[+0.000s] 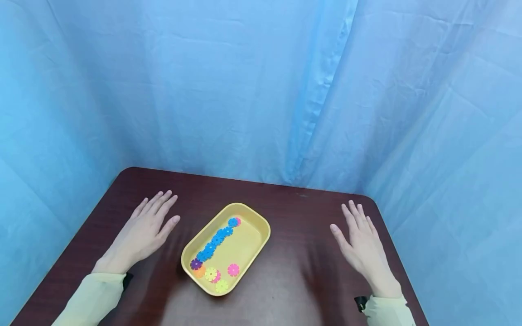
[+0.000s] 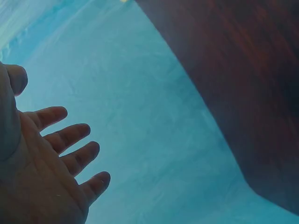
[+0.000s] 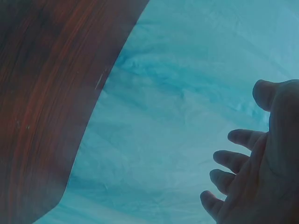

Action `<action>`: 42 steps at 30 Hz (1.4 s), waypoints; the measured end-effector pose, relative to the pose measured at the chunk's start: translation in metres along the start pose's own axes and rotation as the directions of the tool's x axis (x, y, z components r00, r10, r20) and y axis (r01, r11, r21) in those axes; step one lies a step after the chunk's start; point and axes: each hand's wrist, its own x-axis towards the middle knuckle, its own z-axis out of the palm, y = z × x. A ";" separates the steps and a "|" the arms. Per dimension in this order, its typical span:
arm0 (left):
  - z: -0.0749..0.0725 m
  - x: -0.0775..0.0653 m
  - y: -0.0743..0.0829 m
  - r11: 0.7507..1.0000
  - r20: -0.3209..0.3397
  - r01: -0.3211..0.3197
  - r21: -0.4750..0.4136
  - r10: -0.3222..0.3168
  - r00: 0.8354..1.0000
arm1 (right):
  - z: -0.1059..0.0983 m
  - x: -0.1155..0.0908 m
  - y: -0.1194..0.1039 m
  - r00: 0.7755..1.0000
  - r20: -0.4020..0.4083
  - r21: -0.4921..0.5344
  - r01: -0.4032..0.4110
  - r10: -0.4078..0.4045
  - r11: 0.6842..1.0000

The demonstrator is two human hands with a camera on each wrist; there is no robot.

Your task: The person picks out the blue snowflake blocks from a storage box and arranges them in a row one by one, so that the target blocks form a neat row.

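Blue curtains (image 1: 228, 90) hang around a dark wood-grain table (image 1: 293, 253). On it sits a yellow rectangular tray (image 1: 241, 246), nearer the left hand (image 1: 142, 228) than the right hand (image 1: 360, 242), both raised empty, fingers extended. Inside, blue flower-shaped discs (image 1: 217, 239) line the left side; differently coloured discs (image 1: 210, 274) lie mostly at the near end.

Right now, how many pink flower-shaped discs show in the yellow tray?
3: a pink disc, near right; a second pink disc partly under a yellow flower-shaped disc; a third pink disc, far end, partly under a blue flower-shaped disc. More may be hidden.
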 end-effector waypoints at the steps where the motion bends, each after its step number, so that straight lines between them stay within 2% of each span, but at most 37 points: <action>1: 0.002 -0.001 0.000 1.000 0.006 0.002 -0.003 -0.002 1.000 | 0.002 0.001 -0.001 1.000 0.002 0.000 0.003 -0.003 1.000; 9: 0.022 -0.005 0.003 0.999 0.086 0.028 -0.043 -0.024 0.996 | 0.016 0.004 -0.010 1.000 0.021 0.002 0.012 -0.012 1.000; 19: 0.047 -0.009 0.011 0.990 0.122 0.088 -0.115 -0.073 0.990 | 0.033 0.008 -0.026 0.998 0.035 0.000 0.048 -0.048 0.999; 28: 0.067 -0.014 0.014 0.969 0.158 0.134 -0.210 -0.102 0.982 | 0.050 0.017 -0.045 0.995 0.079 0.035 0.065 -0.068 0.997; 34: 0.077 -0.016 0.018 0.937 0.207 0.200 -0.287 -0.143 0.968 | 0.062 0.024 -0.058 0.992 0.083 0.049 0.094 -0.098 0.994; 38: 0.082 -0.016 0.020 0.921 0.199 0.222 -0.320 -0.164 0.966 | 0.070 0.029 -0.068 0.989 0.073 0.057 0.124 -0.128 0.991; 42: 0.088 -0.017 0.020 0.928 0.159 0.200 -0.314 -0.157 0.975 | 0.077 0.034 -0.077 0.985 0.070 0.064 0.152 -0.157 0.986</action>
